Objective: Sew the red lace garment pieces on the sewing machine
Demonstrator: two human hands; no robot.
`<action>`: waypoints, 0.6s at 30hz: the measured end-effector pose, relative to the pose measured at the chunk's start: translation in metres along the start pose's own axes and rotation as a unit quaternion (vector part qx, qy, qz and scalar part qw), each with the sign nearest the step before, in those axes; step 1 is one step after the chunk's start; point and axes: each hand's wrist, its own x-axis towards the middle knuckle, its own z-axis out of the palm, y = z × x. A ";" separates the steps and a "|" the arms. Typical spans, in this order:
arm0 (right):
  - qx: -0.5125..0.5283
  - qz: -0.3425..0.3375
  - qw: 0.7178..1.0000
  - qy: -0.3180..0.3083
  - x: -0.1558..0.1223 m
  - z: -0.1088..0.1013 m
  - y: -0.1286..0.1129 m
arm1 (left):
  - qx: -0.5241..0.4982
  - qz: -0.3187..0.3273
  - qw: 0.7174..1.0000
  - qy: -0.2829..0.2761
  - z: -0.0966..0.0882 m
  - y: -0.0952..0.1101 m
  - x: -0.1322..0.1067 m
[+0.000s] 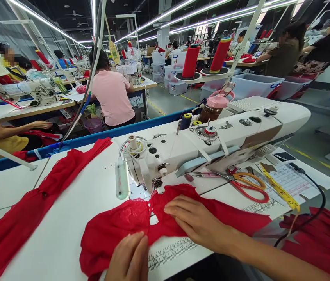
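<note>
The table (71, 203) is filling the lower frame, and the machine (170, 148) is stretching from the right to the centre, blocking part of the view behind it. Bins (242, 91) are standing at upper right; a person in pink (112, 97) is sitting, back turned, at upper left. A long red strip (21, 218) is lying along the lower left. The red cloth (109, 230) is lying at lower centre, its far edge reaching the machine's needle area. The right hand (191, 218) is resting on it, partly covering it, fingers extended; the left hand (129, 257) is touching its near side, fingers close together. Whether either is pinching a fold, I cannot tell. Two red cones (190, 64) are standing above the machine. At right, scissors (236, 179) are lying beside a tape (282, 191).
</note>
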 end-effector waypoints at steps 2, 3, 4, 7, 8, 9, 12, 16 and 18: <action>-0.010 -0.016 1.000 -0.016 0.010 0.007 0.001 | -0.037 0.007 0.999 -0.033 0.004 -0.004 0.017; -0.024 -0.024 0.999 -0.026 0.014 0.012 0.003 | -0.042 0.007 0.998 -0.049 0.008 -0.005 0.025; -0.041 -0.031 0.998 -0.036 0.018 0.016 0.004 | -0.037 0.006 0.997 -0.064 0.012 -0.007 0.033; -0.091 -0.031 0.993 -0.067 0.023 0.025 0.010 | 0.006 0.027 0.993 -0.111 0.025 -0.011 0.043; -0.100 -0.028 0.992 -0.078 0.023 0.028 0.011 | 0.022 0.042 0.991 -0.124 0.029 -0.013 0.043; -0.105 -0.025 0.990 -0.086 0.023 0.029 0.013 | 0.037 0.056 0.989 -0.129 0.032 -0.014 0.041; -0.114 -0.025 0.989 -0.095 0.021 0.033 0.018 | 0.075 0.075 0.987 -0.118 0.037 -0.014 0.035; -0.131 -0.029 0.988 -0.082 0.017 0.037 0.023 | 0.095 0.071 0.987 -0.105 0.039 -0.011 0.030; -0.131 -0.024 0.988 -0.078 0.015 0.037 0.023 | 0.094 0.065 0.988 -0.102 0.039 -0.010 0.030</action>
